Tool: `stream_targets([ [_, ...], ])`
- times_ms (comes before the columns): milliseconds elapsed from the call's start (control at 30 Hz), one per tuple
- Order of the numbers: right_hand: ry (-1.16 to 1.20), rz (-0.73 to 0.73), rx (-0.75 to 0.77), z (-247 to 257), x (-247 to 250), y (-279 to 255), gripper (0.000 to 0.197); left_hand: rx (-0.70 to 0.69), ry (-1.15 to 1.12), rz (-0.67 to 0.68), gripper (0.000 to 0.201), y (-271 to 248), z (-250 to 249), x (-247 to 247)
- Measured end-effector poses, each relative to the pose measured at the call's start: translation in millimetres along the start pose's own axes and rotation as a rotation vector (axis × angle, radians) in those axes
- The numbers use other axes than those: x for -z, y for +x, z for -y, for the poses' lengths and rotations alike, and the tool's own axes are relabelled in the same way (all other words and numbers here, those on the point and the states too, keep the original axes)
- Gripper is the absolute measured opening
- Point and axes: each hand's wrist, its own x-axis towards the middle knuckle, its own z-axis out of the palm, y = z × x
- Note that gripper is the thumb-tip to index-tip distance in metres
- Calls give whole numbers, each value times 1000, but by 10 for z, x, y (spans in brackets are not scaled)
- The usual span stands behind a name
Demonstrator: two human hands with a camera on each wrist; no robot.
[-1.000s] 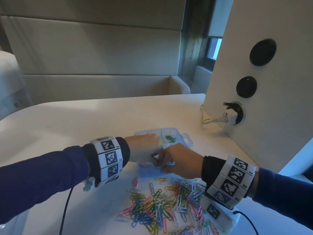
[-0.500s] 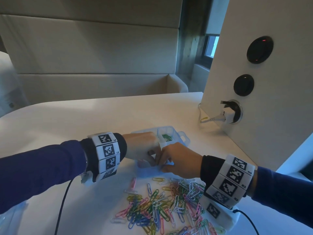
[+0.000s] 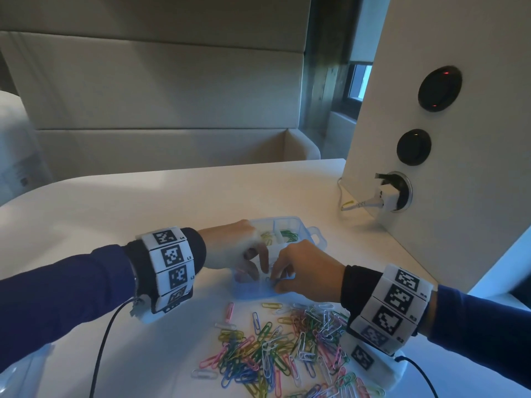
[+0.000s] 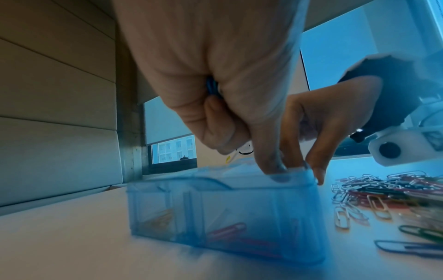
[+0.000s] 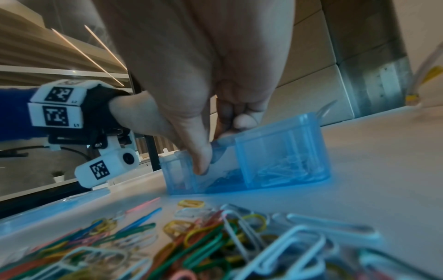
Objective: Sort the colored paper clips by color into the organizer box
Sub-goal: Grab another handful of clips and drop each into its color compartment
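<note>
The clear blue organizer box (image 3: 316, 234) (image 4: 239, 208) (image 5: 287, 151) stands mid-table, with green clips (image 3: 288, 234) and yellow clips (image 3: 267, 237) in its far compartments. Both hands meet over its near wall. My left hand (image 3: 258, 268) (image 4: 263, 161) curls round a few blue paper clips (image 4: 212, 88) in its palm, thumb tip at the rim. My right hand (image 3: 275, 278) (image 5: 208, 151) straddles the near wall, thumb outside and fingers inside. The mixed pile of clips (image 3: 287, 346) (image 5: 215, 246) lies in front of the box.
A white upright panel with round sockets and a plugged-in charger (image 3: 386, 196) stands at the right, its cable trailing onto the table. Wrist-camera cables hang off both arms. Bare tabletop (image 3: 143, 202) stretches left and behind the box.
Both hands stay at the box's near compartment. The left hand has drawn back slightly, so the yellow clips in the far compartment now show.
</note>
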Motion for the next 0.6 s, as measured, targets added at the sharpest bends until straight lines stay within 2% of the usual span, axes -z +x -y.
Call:
stream_targets([
  [100,-10,7,15,14,2,-4,23,-100,13,83,18,-60,-178,37],
  [167,-34,13,22,14,-2,6,24,-145,55,72,13,-70,-219,23],
  [367,-52,9,27,-15,-22,38,21,-262,-57,-96,2,-67,-145,132],
  [600,-48,12,42,-49,-22,24,21,-271,-90,-119,3,-68,-128,94],
])
